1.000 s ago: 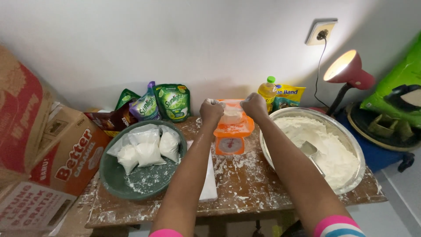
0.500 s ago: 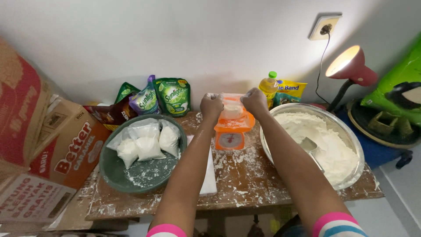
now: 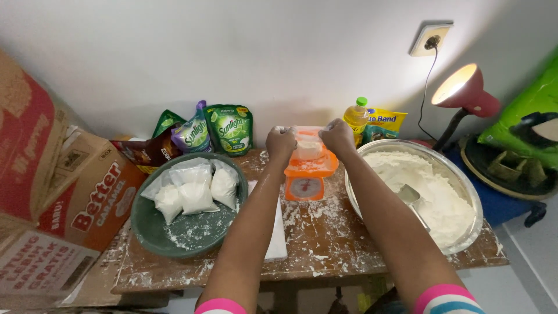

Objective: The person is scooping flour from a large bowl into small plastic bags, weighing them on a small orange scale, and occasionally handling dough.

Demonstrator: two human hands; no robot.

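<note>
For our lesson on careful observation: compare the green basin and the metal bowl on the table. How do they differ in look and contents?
The green basin is dull green plastic; the metal bowl is shiny silver. The green basin holds several filled clear bags of white powder and only a dusting loose; the metal bowl holds a loose heap of white powder with a scoop in it. The basin sits left of the orange scale, the bowl right. Both are round, open and upright.

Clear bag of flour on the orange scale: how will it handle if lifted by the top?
The bag of flour is thin clear plastic, so it would likely sag and go floppy. Both the left hand and right hand pinch its top corners, suggesting it slumps unsupported. The flour-dusted table hints that the film may be slippery.
</note>
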